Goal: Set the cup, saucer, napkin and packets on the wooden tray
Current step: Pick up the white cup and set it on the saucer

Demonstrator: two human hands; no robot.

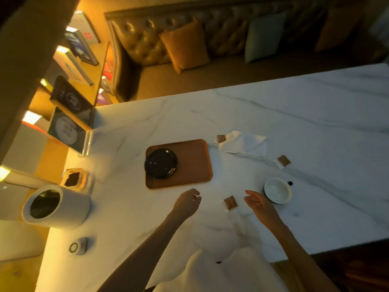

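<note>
Three brown packets off tray, labels unreadable, saucer aboard

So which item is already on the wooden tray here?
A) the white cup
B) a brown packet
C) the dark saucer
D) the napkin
C: the dark saucer sits on the left part of the wooden tray, while the white cup, the napkin and the packets lie off it on the marble table.

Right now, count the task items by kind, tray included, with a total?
Tray: 1
Saucer: 1, already on the tray
Cup: 1
Napkin: 1
Packets: 3
Total: 7
</note>
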